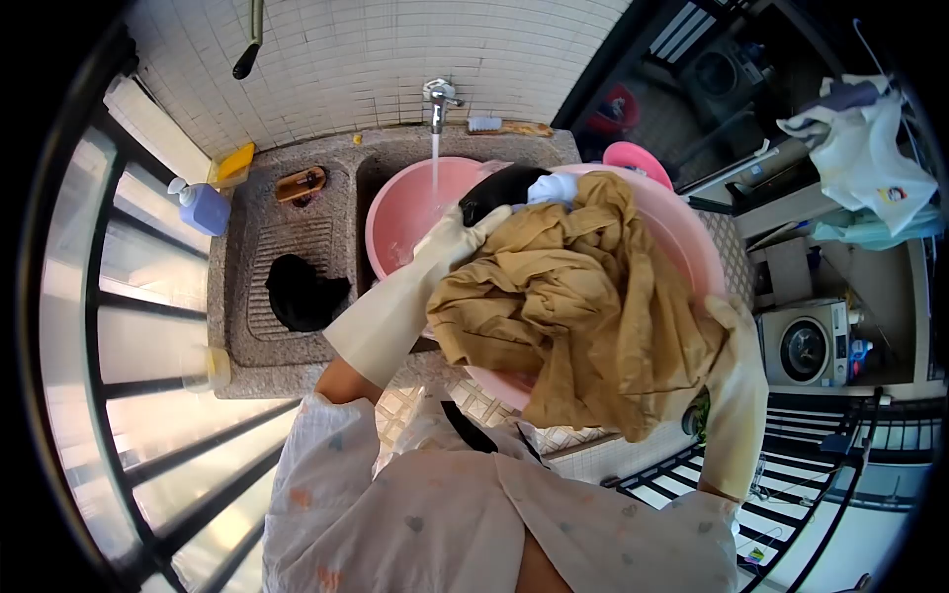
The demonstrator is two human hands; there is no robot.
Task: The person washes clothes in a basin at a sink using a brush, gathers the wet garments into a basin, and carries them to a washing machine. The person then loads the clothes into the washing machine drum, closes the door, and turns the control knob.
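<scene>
A large pink basin sits partly over the sink's right end and leans toward my body. It is heaped with a crumpled tan garment, a black cloth and a light blue-white cloth. My left hand, in a long cream rubber glove, is closed at the basin's left side, against the tan and black cloth; the rim there is hidden. My gloved right hand is closed on the basin's right rim, where tan cloth hangs by the wrist.
Water runs from the tap into a smaller pink basin in the stone sink. On its washboard lie a black cloth and a wooden brush. A lilac pump bottle stands left. Behind are washing machines and railings.
</scene>
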